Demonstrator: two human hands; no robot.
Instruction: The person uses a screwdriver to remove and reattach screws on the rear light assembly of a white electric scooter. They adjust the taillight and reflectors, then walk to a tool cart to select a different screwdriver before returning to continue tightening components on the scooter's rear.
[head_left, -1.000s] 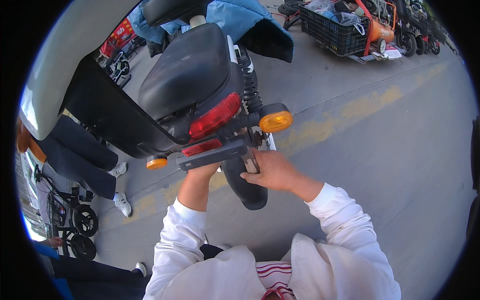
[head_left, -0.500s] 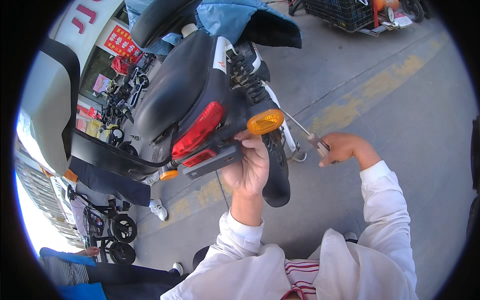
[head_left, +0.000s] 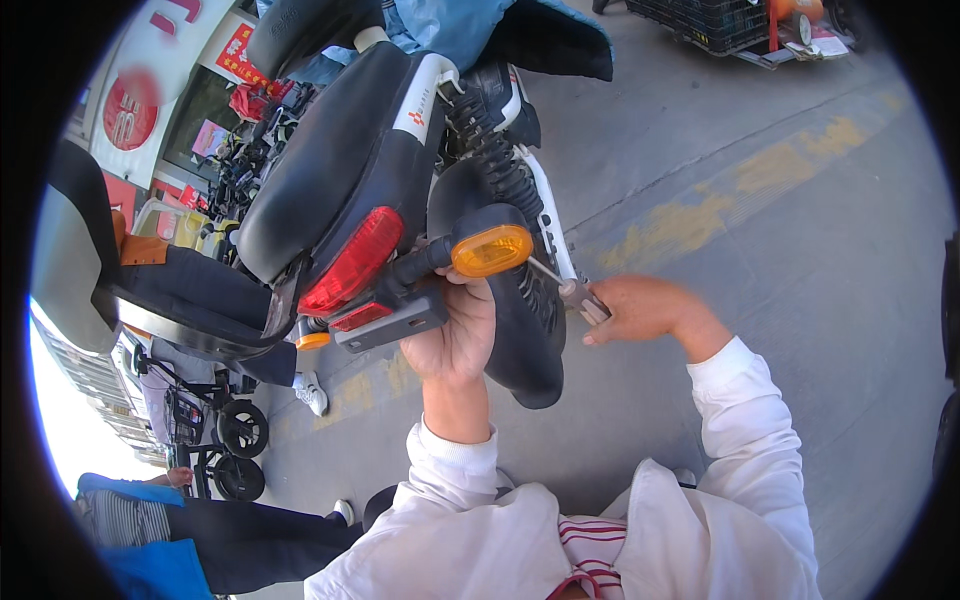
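Observation:
A screwdriver (head_left: pixel 580 298) is in my right hand (head_left: pixel 640 308), its fingers wrapped round the handle. The metal shaft points up and left, and its tip is hidden behind the amber turn signal (head_left: pixel 492 250) of an electric scooter (head_left: pixel 335 170). My left hand (head_left: pixel 455 335) reaches up under the scooter's tail, palm showing, with curled fingers behind the grey plate bracket (head_left: pixel 400 322) and below the turn signal. Whatever those fingertips grip is hidden. Above the bracket sits the red tail light (head_left: pixel 355 262). The rear tyre (head_left: pixel 525 350) lies between my hands.
At left a curved backrest (head_left: pixel 180 320) juts from the scooter. A person in a blue top (head_left: pixel 130 510) is at lower left, near a small black-wheeled bike (head_left: pixel 240 450). A cart with a black crate (head_left: pixel 700 22) stands at the far right. Several bikes (head_left: pixel 265 150) line the shopfront.
My right hand and the screwdriver have moved left, closer to the turn signal, and the tip has gone behind it. My left hand stays under the tail; the view has shifted slightly.

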